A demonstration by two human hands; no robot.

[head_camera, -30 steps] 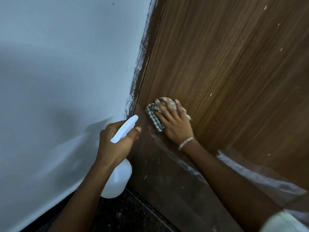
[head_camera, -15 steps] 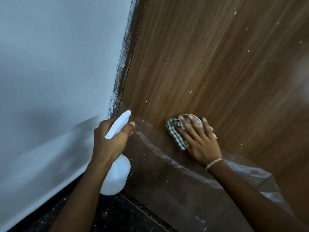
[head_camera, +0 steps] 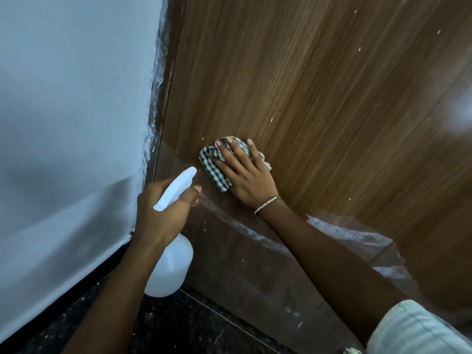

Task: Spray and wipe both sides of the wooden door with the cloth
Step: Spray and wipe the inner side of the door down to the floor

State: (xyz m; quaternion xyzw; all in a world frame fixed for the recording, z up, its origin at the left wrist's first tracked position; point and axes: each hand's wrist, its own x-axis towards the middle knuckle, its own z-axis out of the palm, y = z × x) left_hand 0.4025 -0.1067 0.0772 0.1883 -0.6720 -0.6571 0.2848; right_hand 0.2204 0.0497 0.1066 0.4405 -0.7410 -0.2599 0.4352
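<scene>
**Interior doorway, viewed downward.** A wooden door (head_camera: 319,98) with straight-grained brown veneer stands beside a smooth white-painted wall (head_camera: 71,98). The two meet at a dark frame (head_camera: 170,80) whose edge carries ragged white smears (head_camera: 156,72) (paint or filler; which one cannot be told). The floor (head_camera: 178,325) is dark polished stone with pale speckles and a thin, straight joint line. A clear film (head_camera: 352,233), wrinkled and partly loose, clings to the lower part of the door, and small white flecks (head_camera: 271,119) dot the veneer. These finishes mark an indoor room of a house, flat or similar building; which room is not shown.
</scene>
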